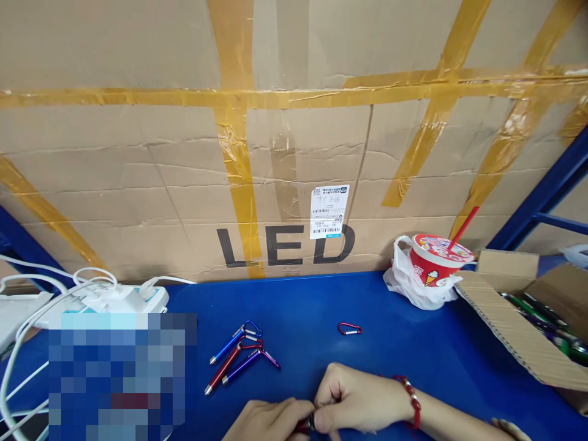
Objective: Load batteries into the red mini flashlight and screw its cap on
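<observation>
At the bottom centre my left hand (273,421) and my right hand (351,401) meet, fingers closed. Pinched between them is a small dark red keychain flashlight (303,424) with a silvery end, mostly covered by the fingers. Beyond my right hand lies a loose red carabiner clip (350,329). To the left of my hands, three similar keychain flashlights lie close together: a blue one (227,345), a red one (223,369) and a purple one (242,366), each with a carabiner at its upper end.
At right stands an open cardboard box (500,327) of colourful metallic tubes. A red paper cup (434,266) with a straw sits in a white plastic bag. White power strips and cables (119,300) occupy the left, beside a pixelated patch. Behind the blue table rises a large taped carton (184,202).
</observation>
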A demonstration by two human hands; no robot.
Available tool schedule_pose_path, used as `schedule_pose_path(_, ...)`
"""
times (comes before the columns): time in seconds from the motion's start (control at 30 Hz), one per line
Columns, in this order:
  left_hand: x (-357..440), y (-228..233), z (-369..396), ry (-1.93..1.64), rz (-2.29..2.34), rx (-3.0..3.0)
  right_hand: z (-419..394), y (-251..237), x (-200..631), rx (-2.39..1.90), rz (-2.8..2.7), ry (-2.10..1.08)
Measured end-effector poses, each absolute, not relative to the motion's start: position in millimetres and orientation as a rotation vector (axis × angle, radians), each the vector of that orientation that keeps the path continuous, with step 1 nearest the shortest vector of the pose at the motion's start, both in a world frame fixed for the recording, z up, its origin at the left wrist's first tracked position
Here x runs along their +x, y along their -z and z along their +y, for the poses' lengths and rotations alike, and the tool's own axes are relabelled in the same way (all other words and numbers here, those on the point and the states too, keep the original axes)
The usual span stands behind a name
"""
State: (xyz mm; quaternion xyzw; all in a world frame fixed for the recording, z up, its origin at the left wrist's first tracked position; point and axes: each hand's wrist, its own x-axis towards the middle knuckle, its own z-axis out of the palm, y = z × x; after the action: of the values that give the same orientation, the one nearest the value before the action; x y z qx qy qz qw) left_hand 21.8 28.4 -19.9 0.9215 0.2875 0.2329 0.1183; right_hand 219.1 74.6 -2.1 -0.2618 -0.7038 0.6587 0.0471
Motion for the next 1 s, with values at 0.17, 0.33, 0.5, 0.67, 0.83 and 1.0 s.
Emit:
schedule_pose_path(0.17, 22, 20, 28, -0.695, 0.875, 2.67, 75, -4, 217, -0.8, -2.149, -2.051)
schedule_pose_path(0.33, 21, 21, 25, -0.669, 0.893, 2.624, 76, -1, 219, -0.746, -2.127, -2.088)
schedule_pose_path(0.5, 19, 14, 21, -0.651, 0.896, 2.55, 76, 1, 220, -0.742, -2.148, -2.071)
schedule_pose_path(0.67, 20, 0, 17, -0.597, 0.927, 2.454, 75, 2, 220, -0.764, -2.182, -2.01)
schedule_pose_path(0.83, 18, -2, 16, -0.527, 0.893, 2.406, 74, 3, 221, -0.805, -2.17, -2.028)
schedule_pose_path(1.0, 16, 1, 16, -0.467, 0.925, 2.449, 74, 2, 220, -0.85, -2.184, -2.048)
